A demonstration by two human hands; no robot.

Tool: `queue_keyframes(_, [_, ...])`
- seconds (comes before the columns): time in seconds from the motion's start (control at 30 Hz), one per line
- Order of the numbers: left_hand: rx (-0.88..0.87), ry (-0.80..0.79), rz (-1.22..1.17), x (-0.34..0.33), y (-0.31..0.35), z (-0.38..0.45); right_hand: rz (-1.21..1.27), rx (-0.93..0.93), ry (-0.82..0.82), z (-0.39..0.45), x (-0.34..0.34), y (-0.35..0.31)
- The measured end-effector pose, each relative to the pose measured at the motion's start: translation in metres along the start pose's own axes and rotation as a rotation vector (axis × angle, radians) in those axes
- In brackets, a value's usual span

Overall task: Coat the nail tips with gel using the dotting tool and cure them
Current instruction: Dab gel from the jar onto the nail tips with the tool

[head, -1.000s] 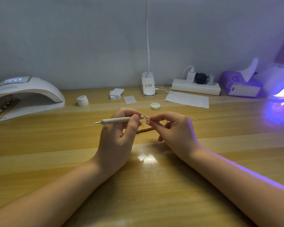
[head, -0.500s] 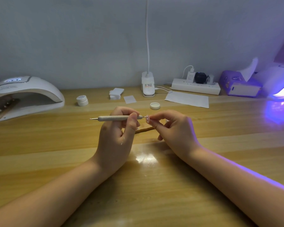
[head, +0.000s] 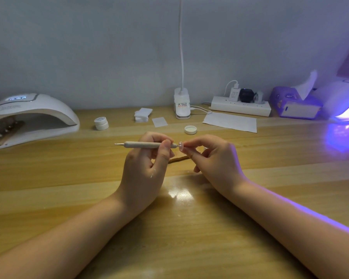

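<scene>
My left hand [head: 144,168] grips a pale grey dotting tool [head: 143,145] held level above the wooden table [head: 48,178], its right end touching a small pale nail tip [head: 181,146]. My right hand [head: 212,158] pinches that nail tip on a thin wooden stick [head: 178,159] that slants down to the left behind my fingers. A white nail lamp [head: 30,115] stands at the left with a rack of tips inside. A second lamp [head: 345,103] at the far right glows violet. A small white gel jar [head: 101,123] and its loose lid [head: 190,129] lie beyond my hands.
Along the wall stand a clip lamp base [head: 181,105] with a white stalk, a power strip [head: 241,105] with plugs, and a purple tissue box [head: 294,103]. White wipes [head: 142,114] and a paper sheet [head: 230,122] lie on the table behind my hands.
The dotting tool has levelled out from a slight downward-left tilt and its tip has kept touching the nail tip. Both hands stay in almost the same place.
</scene>
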State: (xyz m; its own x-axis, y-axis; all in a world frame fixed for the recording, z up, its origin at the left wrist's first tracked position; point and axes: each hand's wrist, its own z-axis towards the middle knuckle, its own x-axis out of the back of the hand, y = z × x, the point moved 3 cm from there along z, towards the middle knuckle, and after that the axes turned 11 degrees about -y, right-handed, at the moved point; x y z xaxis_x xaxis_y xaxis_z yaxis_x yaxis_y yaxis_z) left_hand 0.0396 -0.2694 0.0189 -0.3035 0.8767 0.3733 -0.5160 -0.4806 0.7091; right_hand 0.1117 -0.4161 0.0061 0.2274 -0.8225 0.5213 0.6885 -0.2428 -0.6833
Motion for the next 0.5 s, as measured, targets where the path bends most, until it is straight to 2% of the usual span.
queue_keyframes(0.5, [-0.005,0.008,-0.006,-0.0007,-0.0001,-0.0001,0.006,0.007,0.006,0.0003,-0.0006,0.0016])
